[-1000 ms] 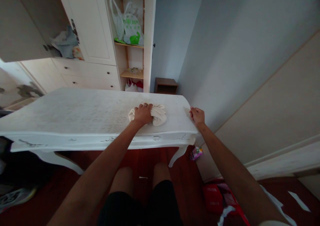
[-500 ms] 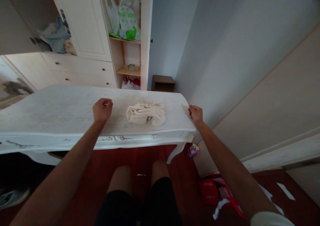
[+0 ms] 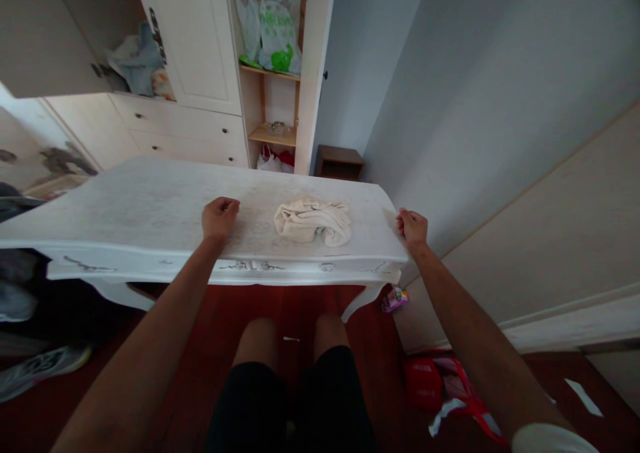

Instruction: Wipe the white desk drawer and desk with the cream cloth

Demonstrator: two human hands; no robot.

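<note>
A crumpled cream cloth (image 3: 314, 221) lies in a loose heap on the white table (image 3: 145, 203), between my two hands. To its left, my left hand (image 3: 220, 218) is curled into a fist over the tabletop, with nothing seen in it. My right hand (image 3: 413, 227), its fingers likewise curled closed, is at the table's right end, apart from the cloth. Neither hand touches the cloth.
Behind the table stands a white wardrobe (image 3: 200, 39) with plastic bags (image 3: 279, 36) on its shelf. A small brown cabinet (image 3: 340, 162) is in the corner. On the floor at right lie a red bag (image 3: 423, 383) and a pink carton (image 3: 395, 299); a shoe (image 3: 45, 369) is at left.
The view has turned a little to the left, so everything sits further right in the picture. Both fists and the cloth keep about the same places relative to the table.
</note>
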